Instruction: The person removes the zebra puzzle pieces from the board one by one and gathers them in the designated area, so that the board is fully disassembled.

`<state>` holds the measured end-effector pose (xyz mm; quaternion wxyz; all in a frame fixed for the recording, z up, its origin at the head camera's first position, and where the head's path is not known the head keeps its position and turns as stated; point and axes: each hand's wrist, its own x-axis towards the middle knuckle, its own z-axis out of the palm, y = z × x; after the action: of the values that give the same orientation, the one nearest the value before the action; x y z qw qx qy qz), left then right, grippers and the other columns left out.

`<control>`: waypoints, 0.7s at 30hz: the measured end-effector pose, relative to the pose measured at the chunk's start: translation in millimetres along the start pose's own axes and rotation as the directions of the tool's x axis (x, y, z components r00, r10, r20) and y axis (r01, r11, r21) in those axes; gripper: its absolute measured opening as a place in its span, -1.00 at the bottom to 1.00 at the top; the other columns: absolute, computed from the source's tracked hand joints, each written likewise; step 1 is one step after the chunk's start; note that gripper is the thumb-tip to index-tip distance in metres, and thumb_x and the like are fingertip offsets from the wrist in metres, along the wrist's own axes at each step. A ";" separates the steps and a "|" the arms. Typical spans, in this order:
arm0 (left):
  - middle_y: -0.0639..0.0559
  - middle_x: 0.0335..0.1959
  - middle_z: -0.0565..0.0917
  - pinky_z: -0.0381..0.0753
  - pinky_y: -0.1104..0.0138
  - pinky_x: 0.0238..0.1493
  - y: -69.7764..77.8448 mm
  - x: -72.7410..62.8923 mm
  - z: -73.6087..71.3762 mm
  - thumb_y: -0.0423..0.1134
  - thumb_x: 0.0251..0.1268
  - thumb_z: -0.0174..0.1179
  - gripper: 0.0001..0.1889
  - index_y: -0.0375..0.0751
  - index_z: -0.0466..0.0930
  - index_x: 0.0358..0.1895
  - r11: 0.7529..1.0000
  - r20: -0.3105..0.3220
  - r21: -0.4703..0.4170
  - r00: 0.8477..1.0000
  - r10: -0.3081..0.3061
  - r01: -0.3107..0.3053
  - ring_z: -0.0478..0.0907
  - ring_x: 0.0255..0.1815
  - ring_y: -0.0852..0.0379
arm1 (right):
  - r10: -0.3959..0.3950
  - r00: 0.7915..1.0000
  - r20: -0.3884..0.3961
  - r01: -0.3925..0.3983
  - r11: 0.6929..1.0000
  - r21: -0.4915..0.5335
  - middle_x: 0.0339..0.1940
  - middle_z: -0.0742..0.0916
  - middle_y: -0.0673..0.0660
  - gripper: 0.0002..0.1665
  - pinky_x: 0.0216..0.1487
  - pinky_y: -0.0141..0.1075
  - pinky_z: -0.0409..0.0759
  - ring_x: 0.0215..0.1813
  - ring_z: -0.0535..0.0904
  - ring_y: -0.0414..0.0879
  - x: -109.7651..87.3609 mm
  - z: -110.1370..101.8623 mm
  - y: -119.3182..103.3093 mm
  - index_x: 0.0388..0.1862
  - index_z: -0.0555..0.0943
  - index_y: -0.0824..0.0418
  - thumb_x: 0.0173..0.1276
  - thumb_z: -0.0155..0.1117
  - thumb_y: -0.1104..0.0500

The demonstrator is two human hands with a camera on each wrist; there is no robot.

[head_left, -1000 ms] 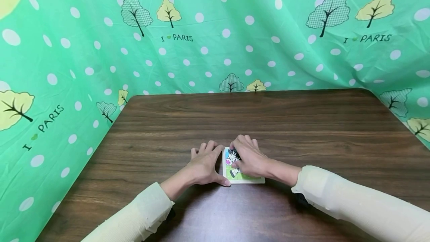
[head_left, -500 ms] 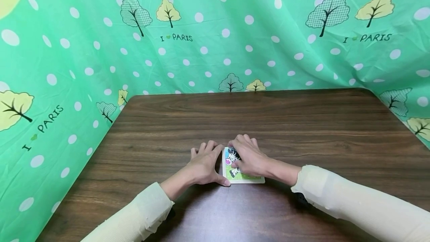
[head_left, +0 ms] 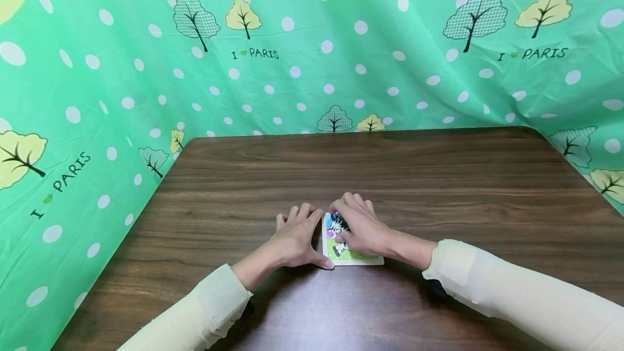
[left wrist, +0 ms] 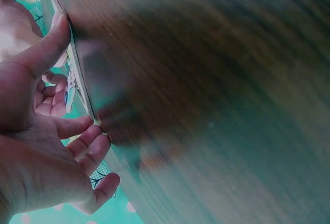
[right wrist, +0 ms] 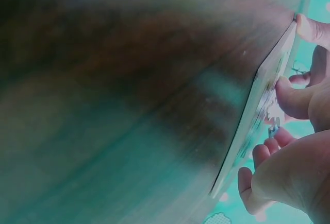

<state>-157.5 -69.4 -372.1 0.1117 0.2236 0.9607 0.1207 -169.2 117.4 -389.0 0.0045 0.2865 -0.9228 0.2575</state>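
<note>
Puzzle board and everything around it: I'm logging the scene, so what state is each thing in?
Table: glossy, catching glare.
Puzzle board: flat, picture side up.
Zebra piece: partly hidden; seems tilted up.
Left hand: spread, touching the board's edge.
Right hand: appears to pinch the zebra piece.
Curtain: hanging, creased.

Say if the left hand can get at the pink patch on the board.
Likely yes: the left hand is at the left side of the board, and the right hand leaves the pink patch uncovered.
</note>
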 end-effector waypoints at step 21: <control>0.04 0.20 0.34 0.20 0.00 0.04 0.2 1.0 0.0 0.28 -0.35 0.51 0.05 0.05 0.28 0.36 1.000 0.006 -0.001 1.000 -0.008 0.008 0.24 0.15 -0.01 | 0.047 0.999 -0.008 -0.046 0.993 0.110 -0.37 0.48 -0.02 -0.50 -0.14 -0.19 0.16 -0.19 0.31 -0.12 1.5 2.0 3.9 -0.04 0.53 0.22 0.02 0.50 0.26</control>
<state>-158.2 -68.8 -372.2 0.1154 0.2200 0.9612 0.1202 -172.2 118.4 -392.3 -0.0121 0.2635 -0.9135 0.3096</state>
